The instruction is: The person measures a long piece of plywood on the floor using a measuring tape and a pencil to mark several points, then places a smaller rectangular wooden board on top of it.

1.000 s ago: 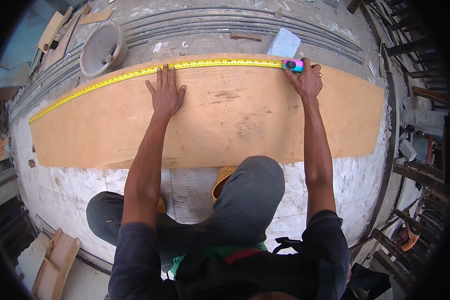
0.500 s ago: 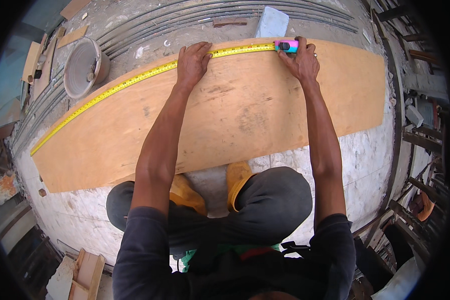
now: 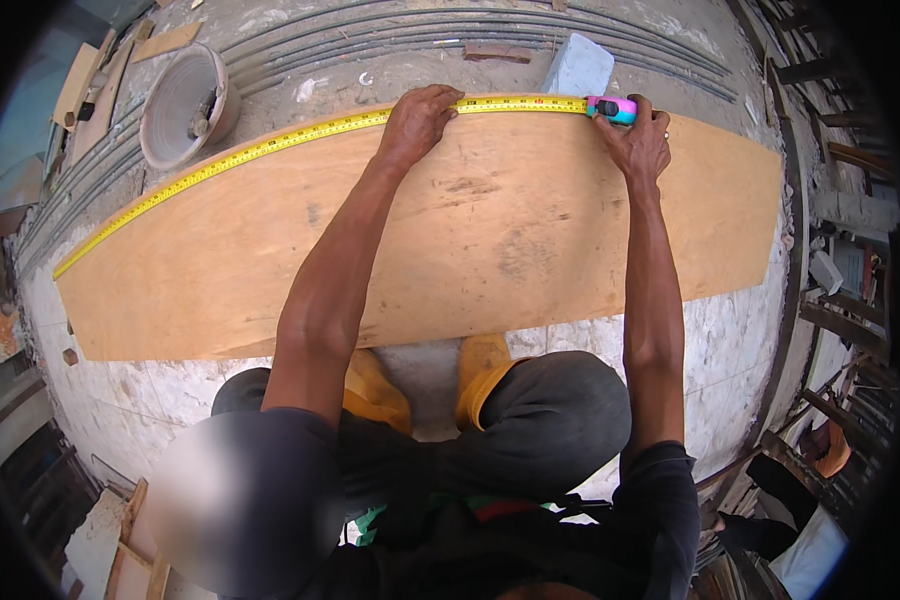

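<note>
And there goes the left hand (image 3: 417, 125), sliding rightward along the yellow blade (image 3: 270, 147): a second ago it lay flat with fingers spread, and now they're bunched and curled over the tape, nearer the pink-and-blue case (image 3: 610, 109). Whether that left grip pinches the blade or just rests on it, I can't tell. The right hand (image 3: 638, 140) holds firm, its grip closed round the case, which sits at much the same place along the far edge of the wooden board (image 3: 530, 210), with the pale blue block (image 3: 580, 68) just beyond. The blade runs out from there to the board's left end, following that far edge as before. What does the shift mean for the measuring? It looks as though control is moving to the stretch by the case. Down below, both yellow boots (image 3: 485, 370) show clearly now, where the left was mostly hidden.
</note>
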Demonstrator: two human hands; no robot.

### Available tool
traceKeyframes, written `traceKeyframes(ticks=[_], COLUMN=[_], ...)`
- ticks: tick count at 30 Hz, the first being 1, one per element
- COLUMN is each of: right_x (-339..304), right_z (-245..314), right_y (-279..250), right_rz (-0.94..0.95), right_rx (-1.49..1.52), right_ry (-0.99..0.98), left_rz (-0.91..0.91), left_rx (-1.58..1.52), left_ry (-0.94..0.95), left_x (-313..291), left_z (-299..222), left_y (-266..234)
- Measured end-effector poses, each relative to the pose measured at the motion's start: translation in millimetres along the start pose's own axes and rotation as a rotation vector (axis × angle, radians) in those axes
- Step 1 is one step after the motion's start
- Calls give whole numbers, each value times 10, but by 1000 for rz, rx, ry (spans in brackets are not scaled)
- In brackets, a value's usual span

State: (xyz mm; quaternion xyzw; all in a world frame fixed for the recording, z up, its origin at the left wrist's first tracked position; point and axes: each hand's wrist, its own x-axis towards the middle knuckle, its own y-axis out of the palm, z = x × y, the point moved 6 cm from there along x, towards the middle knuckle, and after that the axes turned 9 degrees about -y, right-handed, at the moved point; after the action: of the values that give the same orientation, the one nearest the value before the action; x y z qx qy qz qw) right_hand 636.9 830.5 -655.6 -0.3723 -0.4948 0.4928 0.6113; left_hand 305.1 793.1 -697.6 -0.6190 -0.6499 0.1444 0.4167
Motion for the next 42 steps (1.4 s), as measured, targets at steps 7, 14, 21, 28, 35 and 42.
traceKeyframes(ticks=[7, 14, 21, 28, 35, 42], right_x=[55, 116, 114, 128, 156, 56], right_z=[-8, 25, 4, -18, -18, -24], right_y=[25, -4, -4, -6, -35, -259], right_rz=[28, 105, 156, 167, 209, -79], right_rx=[9, -9, 4, 35, 26, 25], right_ry=[-37, -26, -41, -67, -48, -116], left_rz=[-6, 169, 517, 966, 896, 955], left_rx=[109, 167, 244, 630, 873, 920], left_ry=[-192, 20, 133, 125, 315, 281], left_x=[-55, 99, 490, 859, 953, 936], left_z=[129, -118, -364, -536, -756, -721], left_y=[-105, 232, 353, 766, 1063, 1166])
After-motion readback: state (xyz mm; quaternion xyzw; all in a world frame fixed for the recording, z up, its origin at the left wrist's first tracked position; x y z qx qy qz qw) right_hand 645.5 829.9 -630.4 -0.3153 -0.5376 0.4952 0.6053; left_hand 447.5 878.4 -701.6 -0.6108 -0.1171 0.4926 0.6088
